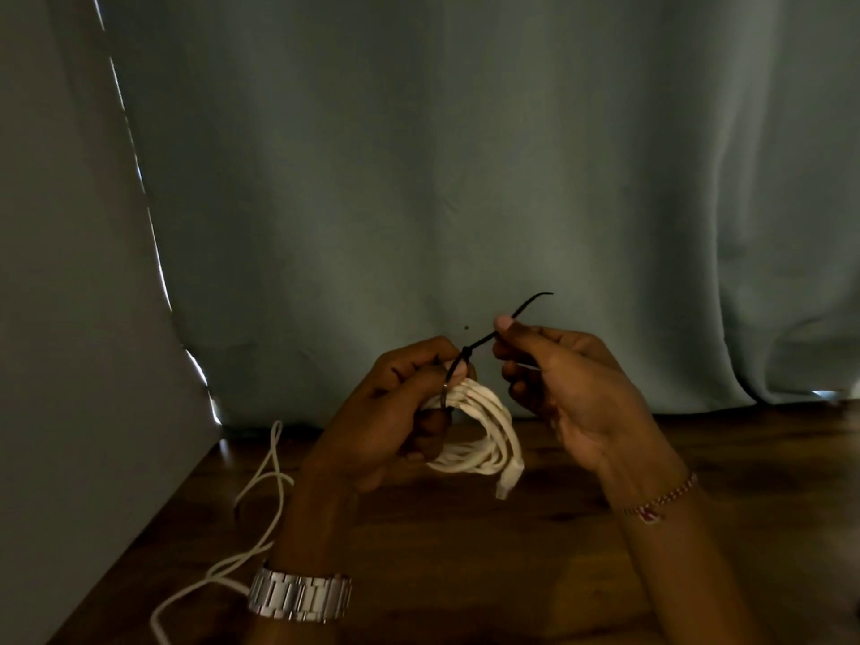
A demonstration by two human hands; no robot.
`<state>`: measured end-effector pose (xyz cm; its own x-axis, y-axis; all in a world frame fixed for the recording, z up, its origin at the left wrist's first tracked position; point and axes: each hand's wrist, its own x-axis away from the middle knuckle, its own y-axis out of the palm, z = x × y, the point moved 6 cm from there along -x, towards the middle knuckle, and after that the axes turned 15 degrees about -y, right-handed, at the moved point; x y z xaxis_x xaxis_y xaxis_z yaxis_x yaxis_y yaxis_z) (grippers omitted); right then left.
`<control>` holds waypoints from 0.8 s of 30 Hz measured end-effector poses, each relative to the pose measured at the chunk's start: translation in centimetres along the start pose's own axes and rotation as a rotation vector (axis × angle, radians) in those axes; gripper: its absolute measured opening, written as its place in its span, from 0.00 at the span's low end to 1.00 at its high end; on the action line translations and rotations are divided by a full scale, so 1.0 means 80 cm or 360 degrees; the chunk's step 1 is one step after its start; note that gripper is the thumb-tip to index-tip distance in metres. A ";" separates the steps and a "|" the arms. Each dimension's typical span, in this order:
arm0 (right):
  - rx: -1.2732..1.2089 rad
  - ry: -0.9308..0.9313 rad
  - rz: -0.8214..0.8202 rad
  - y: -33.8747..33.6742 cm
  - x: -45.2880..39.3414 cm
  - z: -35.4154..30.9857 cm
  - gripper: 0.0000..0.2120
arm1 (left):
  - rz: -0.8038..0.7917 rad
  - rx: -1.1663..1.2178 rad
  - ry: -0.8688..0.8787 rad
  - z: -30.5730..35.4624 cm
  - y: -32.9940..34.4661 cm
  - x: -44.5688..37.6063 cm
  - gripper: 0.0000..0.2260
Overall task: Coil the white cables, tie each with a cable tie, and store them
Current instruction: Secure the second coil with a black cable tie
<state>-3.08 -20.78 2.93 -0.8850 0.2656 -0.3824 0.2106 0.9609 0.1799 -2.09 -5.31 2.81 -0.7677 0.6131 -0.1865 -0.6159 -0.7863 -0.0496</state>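
Note:
A coiled white cable [484, 435] hangs in the air above the wooden table [465, 551], its plug end dangling at the lower right. My left hand [386, 421] grips the coil at its top. A black cable tie [470, 353] loops around the bundle beside my left thumb. My right hand [567, 379] pinches the tie's free tail between thumb and forefinger, and the tip sticks out up and to the right.
A second, loose white cable [260, 500] lies uncoiled on the table at the left, running off toward the near left edge. A grey-green curtain [465, 179] hangs behind the table. A grey wall stands at the left.

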 end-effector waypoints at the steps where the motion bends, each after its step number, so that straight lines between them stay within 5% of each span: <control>1: 0.0039 0.0000 -0.0033 0.001 0.001 -0.001 0.14 | 0.0005 0.0009 0.0003 0.000 0.000 0.000 0.10; 6: 0.0039 0.0128 -0.0491 0.021 0.015 -0.004 0.29 | 0.0026 0.0075 0.0019 0.001 -0.001 0.001 0.11; 12: 0.0011 -0.0059 -0.0521 0.024 0.015 -0.009 0.17 | 0.0060 0.0063 0.0018 0.002 -0.003 0.003 0.09; 24: -0.0080 -0.0081 -0.0034 0.011 0.007 -0.003 0.07 | 0.0057 -0.0087 -0.0044 0.000 0.003 0.001 0.12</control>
<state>-3.45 -19.80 3.12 -0.8667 0.2497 -0.4319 0.1695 0.9616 0.2159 -2.32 -5.44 2.75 -0.7941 0.5858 -0.1619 -0.5780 -0.8103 -0.0971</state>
